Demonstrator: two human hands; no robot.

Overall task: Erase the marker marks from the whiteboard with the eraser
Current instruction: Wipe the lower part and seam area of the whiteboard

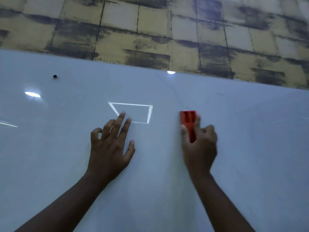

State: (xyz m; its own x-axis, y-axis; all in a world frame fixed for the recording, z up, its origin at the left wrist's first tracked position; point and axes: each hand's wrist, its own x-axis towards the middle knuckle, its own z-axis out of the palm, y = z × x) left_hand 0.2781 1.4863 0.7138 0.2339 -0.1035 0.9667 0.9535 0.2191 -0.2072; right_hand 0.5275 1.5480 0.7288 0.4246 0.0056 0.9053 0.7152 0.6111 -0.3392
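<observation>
The whiteboard fills the lower two thirds of the head view. My right hand grips a red eraser and holds it flat against the board, right of centre. Faint thin marker lines run above the eraser toward the board's top edge. My left hand rests on the board left of centre, its long fingers spread and straight, two fingers bent. The right hand looks motion-blurred.
A small black dot sits on the board at upper left. Bright light reflections lie on the board, among them a rectangular outline by my left fingertips. A yellow-and-grey tiled wall rises above the board's top edge.
</observation>
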